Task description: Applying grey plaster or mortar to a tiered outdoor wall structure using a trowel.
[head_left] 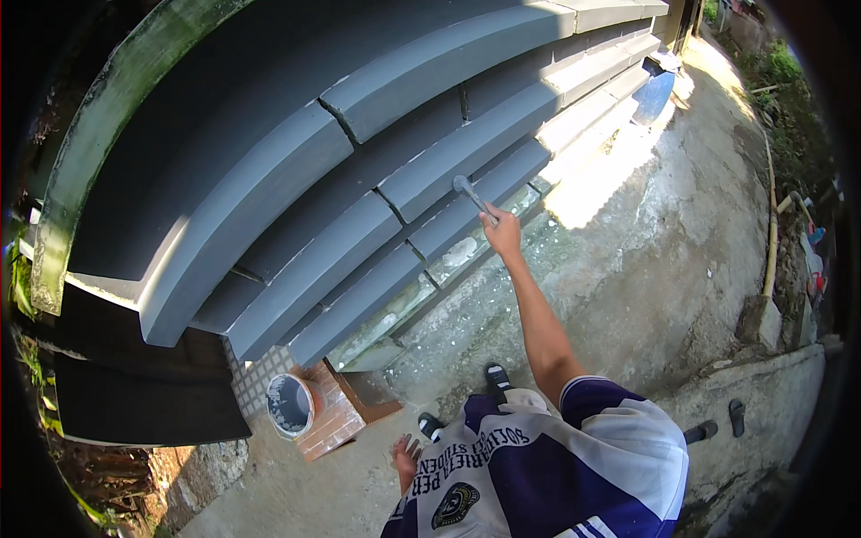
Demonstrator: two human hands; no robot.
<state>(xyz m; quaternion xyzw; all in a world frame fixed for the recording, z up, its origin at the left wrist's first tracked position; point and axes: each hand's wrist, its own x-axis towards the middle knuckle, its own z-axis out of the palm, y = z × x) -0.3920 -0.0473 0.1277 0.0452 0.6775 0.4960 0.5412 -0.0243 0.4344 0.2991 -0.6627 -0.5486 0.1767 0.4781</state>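
My right hand (504,231) is closed round the handle of a paintbrush (464,186). The bristles, coated in grey, rest against the edge of a long grey-painted ledge (484,161) in a stepped structure. That arm is stretched out forward. Low at my side hangs my left hand (406,457), its fingers apart and nothing in them. To its left, a white bucket (313,405) with grey paint inside stands on a reddish-brown tiled block or stool (336,417). Below the grey ledges runs a lower step (453,260), bare and spotted with white.
Rough concrete ground (619,296) lies under my feet and stretches right. A blue barrel (655,97) stands at the far end of the ledges. A pole (771,215) lies along the right side. Loose slippers (737,417) rest on the slab behind me.
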